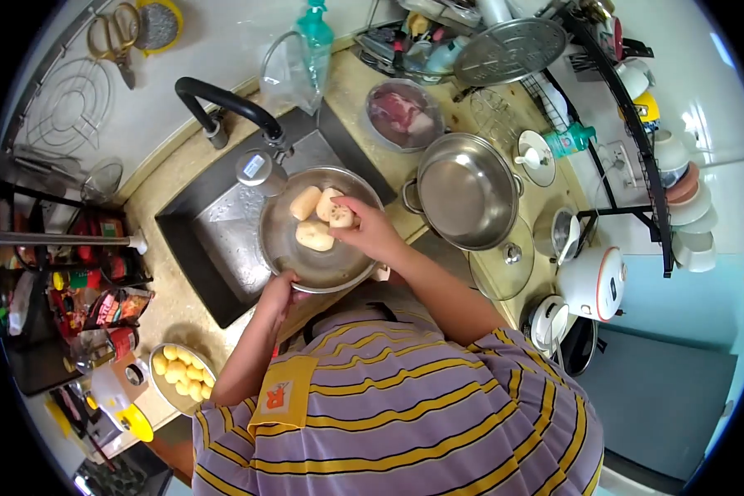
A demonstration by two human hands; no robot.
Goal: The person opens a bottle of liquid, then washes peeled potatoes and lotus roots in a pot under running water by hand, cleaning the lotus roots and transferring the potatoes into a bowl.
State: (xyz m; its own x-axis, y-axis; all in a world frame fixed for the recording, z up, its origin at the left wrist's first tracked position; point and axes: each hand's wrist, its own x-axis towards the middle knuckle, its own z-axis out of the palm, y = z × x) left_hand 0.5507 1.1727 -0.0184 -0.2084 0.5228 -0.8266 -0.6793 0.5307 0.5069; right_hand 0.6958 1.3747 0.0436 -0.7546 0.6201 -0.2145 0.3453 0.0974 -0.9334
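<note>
- Right hand (372, 234): fingers drawn narrow around a pale lotus root piece (341, 217), its cut face round and pitted with holes.
- Left hand (281, 293): fingers closed on the lower-left rim of a wide, round stainless-steel basin (347, 263).
- Inside the basin, three smooth, cream-coloured, rounded root pieces (313, 236) lie in its upper half, close to the held one; bare metal spreads below them to the near rim.
- The basin overlaps the right part of a dark grey, sharp-cornered rectangular sink (215, 264); wet, open sink floor shows left of it.
- A matte black curved faucet (231, 101) reaches over the sink from its back edge.
- Right of the basin, a shiny, deep, two-handled steel pot (465, 194) stands on the speckled beige stone counter (174, 186); a bowl of raw red meat (401, 116) sits behind, towards the counter's back edge.
</note>
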